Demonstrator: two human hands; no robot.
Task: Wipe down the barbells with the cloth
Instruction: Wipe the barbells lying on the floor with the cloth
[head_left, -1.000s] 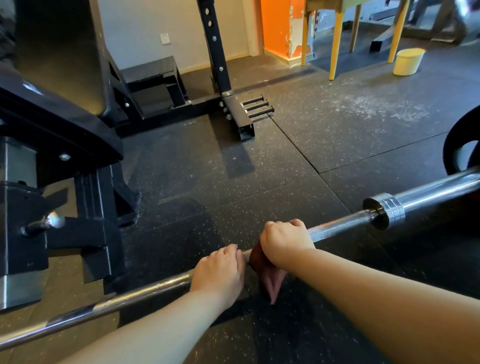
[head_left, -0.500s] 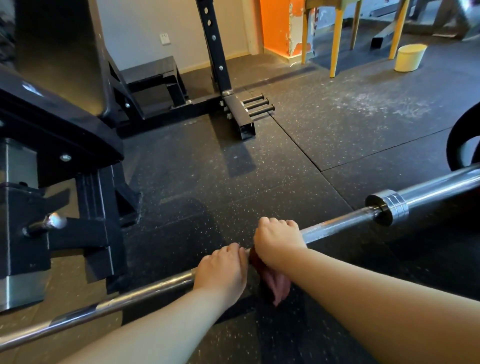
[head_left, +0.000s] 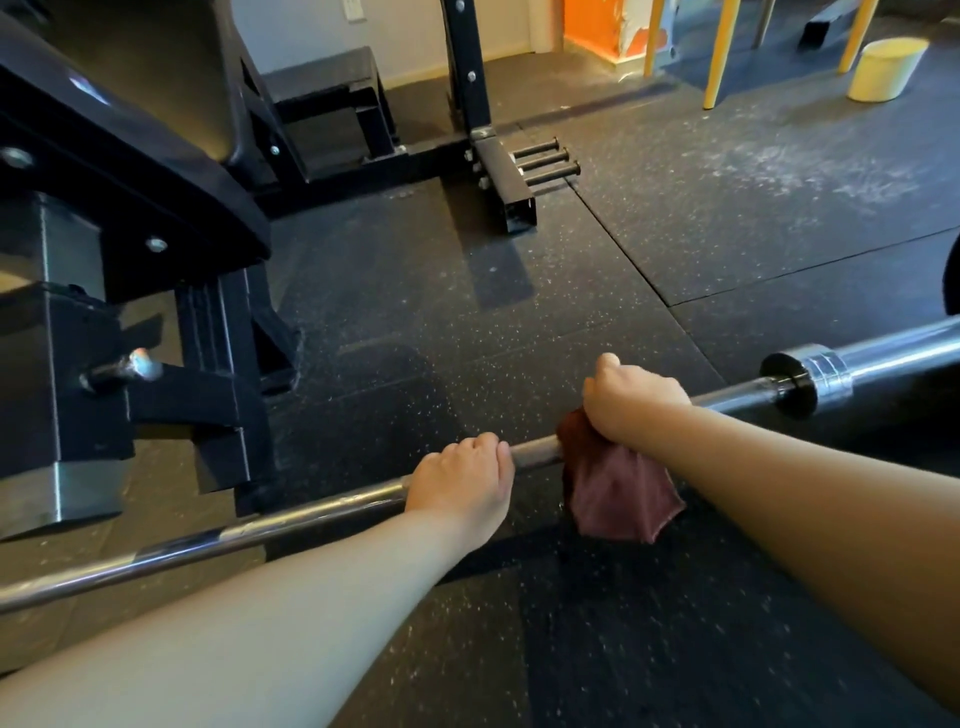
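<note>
A black bench frame (head_left: 104, 291) stands far to the left of the collar (head_left: 787, 384), the ring near the right end of the bar. The barbell (head_left: 311, 512) is a long, shiny bar. It runs from low on the left up to the collar on the right.

The left hand (head_left: 460, 480) holds the bare bar, well to the left of the collar. Its fingers are curled over the bar and pressed close together. The tips are hidden on the far side.

The dark red cloth (head_left: 618, 493) is next, closer to the collar. Its top is wrapped on the bar and the rest hangs down. The right hand (head_left: 631, 400) grips the cloth and the bar in a tight fist, fingers together. It is the hand nearer the collar.

The wiping has to go along the bar. A bare bit of bar lies between the right hand and the collar, so a slide that way looks free. Going left, the cloth would soon meet the left hand.
</note>
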